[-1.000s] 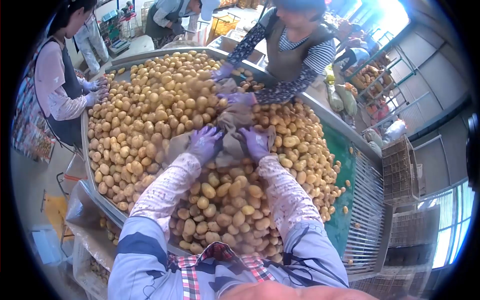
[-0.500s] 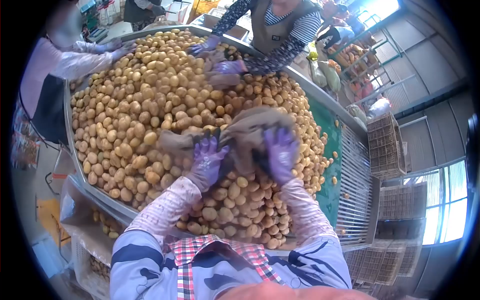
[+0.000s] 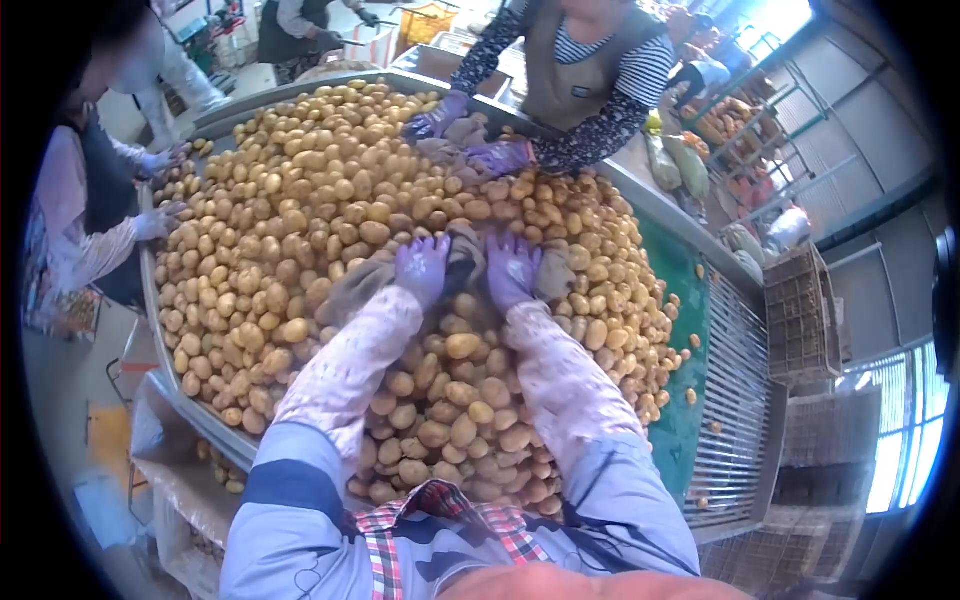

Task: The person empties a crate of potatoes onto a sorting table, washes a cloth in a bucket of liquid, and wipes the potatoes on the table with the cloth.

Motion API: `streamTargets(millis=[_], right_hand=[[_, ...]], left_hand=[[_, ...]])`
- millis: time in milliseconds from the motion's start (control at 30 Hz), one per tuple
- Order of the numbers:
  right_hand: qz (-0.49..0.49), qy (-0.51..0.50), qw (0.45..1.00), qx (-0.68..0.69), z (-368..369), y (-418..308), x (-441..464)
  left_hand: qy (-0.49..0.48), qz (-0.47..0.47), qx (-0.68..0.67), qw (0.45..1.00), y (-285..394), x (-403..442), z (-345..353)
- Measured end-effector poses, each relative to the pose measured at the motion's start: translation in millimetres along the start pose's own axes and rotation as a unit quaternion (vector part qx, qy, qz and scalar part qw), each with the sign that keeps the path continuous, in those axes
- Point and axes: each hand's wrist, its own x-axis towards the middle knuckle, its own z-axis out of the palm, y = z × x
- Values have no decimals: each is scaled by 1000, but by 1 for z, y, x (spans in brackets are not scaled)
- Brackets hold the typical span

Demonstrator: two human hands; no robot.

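Note:
A large heap of potatoes (image 3: 300,220) fills the sorting table in front of me. Across its middle lies a bunched brown cloth (image 3: 355,290), spreading out to both sides of my hands. My left hand (image 3: 422,270), in a purple glove, grips the cloth from above. Close by on the right, my right hand (image 3: 513,270) holds the same cloth in a matching glove and presses it onto the potatoes. The undersides of both hands are hidden. More potatoes lie between my forearms, down to my checked apron (image 3: 435,500).
Opposite me, a co-worker's gloved hands (image 3: 500,157) work another cloth (image 3: 450,150). A second co-worker's hands (image 3: 155,222) touch the left edge. On the right are a green belt (image 3: 670,300), a slatted rack (image 3: 725,410) and crates (image 3: 800,315). A plastic-lined bin (image 3: 180,460) stands lower left.
My hands have moved closer together and slightly up the heap, and the cloth, blurred and partly raised before, now lies lower on the potatoes. The left co-worker's hands have shifted down along the edge.

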Motion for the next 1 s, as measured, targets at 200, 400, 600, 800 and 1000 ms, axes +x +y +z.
streamTargets(millis=[200, 400, 600, 800, 1000], right_hand=[[-94, -42, 988, 111, -36, 7, -61], [46, 84, 878, 469, -109, 22, -27], [-202, 76, 962, 165, -187, -33, -102], [-190, -122, 971, 78, -36, -74, -83], [-92, -15, 986, 136, -18, -80, -2]], left_hand=[[113, 133, -81, 981, -13, -90, -19], [93, 115, -350, 925, -39, -75, -123], [264, 141, -71, 952, -73, -158, -145], [89, 96, -20, 991, -61, -148, -38], [87, 62, 3, 994, -80, -42, -1]])
